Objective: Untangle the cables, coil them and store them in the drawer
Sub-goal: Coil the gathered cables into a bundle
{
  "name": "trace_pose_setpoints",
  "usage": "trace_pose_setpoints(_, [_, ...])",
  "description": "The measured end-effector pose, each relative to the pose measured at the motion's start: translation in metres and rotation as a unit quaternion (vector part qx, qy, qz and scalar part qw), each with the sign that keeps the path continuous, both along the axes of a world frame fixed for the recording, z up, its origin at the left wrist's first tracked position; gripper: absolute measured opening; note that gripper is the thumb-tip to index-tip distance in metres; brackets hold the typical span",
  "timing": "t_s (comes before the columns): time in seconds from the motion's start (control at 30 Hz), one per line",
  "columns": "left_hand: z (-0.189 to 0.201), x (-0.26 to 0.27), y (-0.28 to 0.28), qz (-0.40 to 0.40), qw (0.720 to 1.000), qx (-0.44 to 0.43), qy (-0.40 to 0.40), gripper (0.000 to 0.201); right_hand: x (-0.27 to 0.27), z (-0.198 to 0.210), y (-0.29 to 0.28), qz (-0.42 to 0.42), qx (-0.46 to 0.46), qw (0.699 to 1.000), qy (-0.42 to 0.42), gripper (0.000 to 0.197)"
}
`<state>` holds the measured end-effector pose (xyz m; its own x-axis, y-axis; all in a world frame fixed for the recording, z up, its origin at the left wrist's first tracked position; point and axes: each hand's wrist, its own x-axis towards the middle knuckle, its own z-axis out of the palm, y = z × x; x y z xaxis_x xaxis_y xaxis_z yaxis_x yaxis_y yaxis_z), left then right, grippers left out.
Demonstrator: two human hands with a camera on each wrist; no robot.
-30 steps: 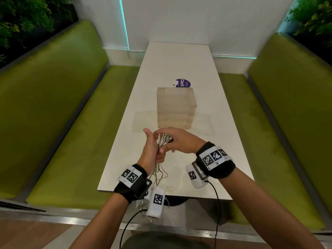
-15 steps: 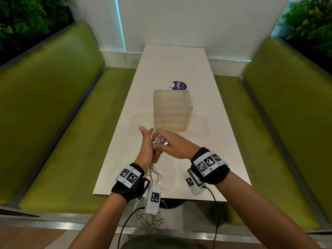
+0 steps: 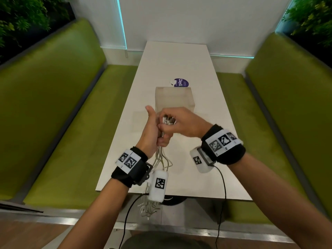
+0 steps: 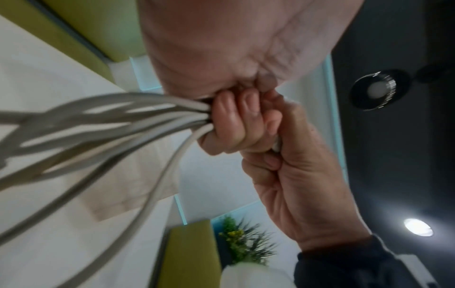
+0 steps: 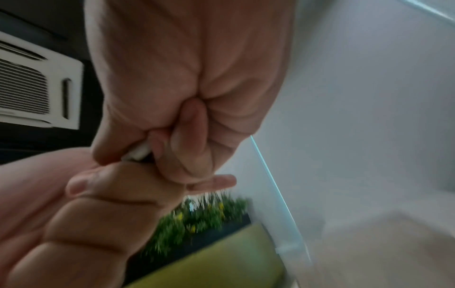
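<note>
While the left hand [image 3: 152, 131] grips the bundled white cables [image 3: 161, 159] above the surface [image 3: 179, 69], the right hand [image 3: 181, 123] pinches their plug ends — fingers curled tight.

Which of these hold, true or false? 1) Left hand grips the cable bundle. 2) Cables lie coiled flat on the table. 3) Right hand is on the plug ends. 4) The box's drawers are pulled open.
1) True: the left hand has its grip around the bundle of thin white cables.
2) False: they hang loose past the edge of the white rectangular table.
3) True: the right hand pinches the plug ends.
4) False: the translucent beige drawer box shows no drawer pulled out.
</note>
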<state>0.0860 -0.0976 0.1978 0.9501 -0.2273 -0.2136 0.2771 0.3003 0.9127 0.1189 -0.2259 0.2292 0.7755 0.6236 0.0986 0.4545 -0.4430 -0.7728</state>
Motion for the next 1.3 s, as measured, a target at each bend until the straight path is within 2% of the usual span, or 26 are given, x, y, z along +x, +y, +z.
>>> trace_pose_setpoints(0.13, [0.029, 0.007, -0.003, -0.02, 0.998, -0.04, -0.038, 0.076, 0.008, 0.041, -0.004, 0.013, -0.035, 0.999, -0.04, 0.009])
trace_pose_setpoints(0.3, [0.045, 0.012, -0.01, -0.037, 0.994, -0.059, -0.089, 0.071, 0.017, 0.067, -0.01, 0.008, -0.086, 0.994, -0.074, 0.002])
trace_pose_setpoints(0.53, [0.099, 0.037, -0.018, -0.042, 0.981, -0.031, -0.187, 0.061, 0.036, 0.132, -0.023, -0.035, -0.033, 0.992, -0.12, 0.01])
trace_pose_setpoints(0.67, [0.086, 0.037, -0.02, -0.053, 0.975, -0.033, -0.214, 0.027, 0.042, 0.146, -0.029, -0.059, 0.009, 0.992, -0.11, 0.019])
trace_pose_setpoints(0.8, [0.066, 0.037, -0.02, -0.06, 0.975, 0.003, -0.214, 0.028, 0.046, 0.125, -0.029, -0.08, 0.021, 0.995, -0.055, 0.019])
trace_pose_setpoints(0.87, [0.055, 0.039, -0.018, -0.045, 0.981, 0.038, -0.187, 0.034, 0.05, 0.109, -0.031, -0.091, 0.006, 0.996, 0.003, 0.027])
trace_pose_setpoints(0.93, [0.043, 0.042, -0.013, -0.018, 0.984, 0.089, -0.153, 0.037, 0.056, 0.098, -0.036, -0.098, -0.048, 0.992, 0.055, 0.037])
trace_pose_setpoints(0.97, [0.037, 0.045, -0.011, -0.006, 0.983, 0.116, -0.144, 0.039, 0.058, 0.094, -0.039, -0.102, -0.089, 0.989, 0.06, 0.049])
trace_pose_setpoints(1.03, [0.028, 0.049, -0.004, -0.004, 0.976, 0.165, -0.145, 0.04, 0.06, 0.091, -0.043, -0.104, -0.189, 0.976, -0.021, 0.078])
trace_pose_setpoints(1.1, [0.024, 0.051, 0.002, -0.028, 0.966, 0.203, -0.157, 0.04, 0.053, 0.088, -0.038, -0.059, -0.285, 0.95, -0.116, 0.094])
trace_pose_setpoints(1.17, [0.026, 0.052, 0.005, -0.057, 0.959, 0.225, -0.165, 0.039, 0.046, 0.077, -0.026, 0.004, -0.425, 0.884, -0.194, 0.086])
trace_pose_setpoints(1.2, [0.027, 0.052, 0.005, -0.072, 0.956, 0.23, -0.165, 0.039, 0.043, 0.072, -0.02, 0.023, -0.478, 0.851, -0.215, 0.073])
trace_pose_setpoints(1.23, [0.029, 0.053, 0.006, -0.085, 0.955, 0.232, -0.163, 0.04, 0.041, 0.067, -0.015, 0.037, -0.502, 0.833, -0.228, 0.056])
trace_pose_setpoints(1.27, [0.03, 0.053, 0.007, -0.097, 0.955, 0.231, -0.161, 0.04, 0.041, 0.064, -0.012, 0.044, -0.498, 0.834, -0.233, 0.036])
trace_pose_setpoints(1.3, [0.03, 0.052, 0.008, -0.106, 0.955, 0.227, -0.16, 0.041, 0.04, 0.063, -0.011, 0.048, -0.478, 0.849, -0.221, 0.019])
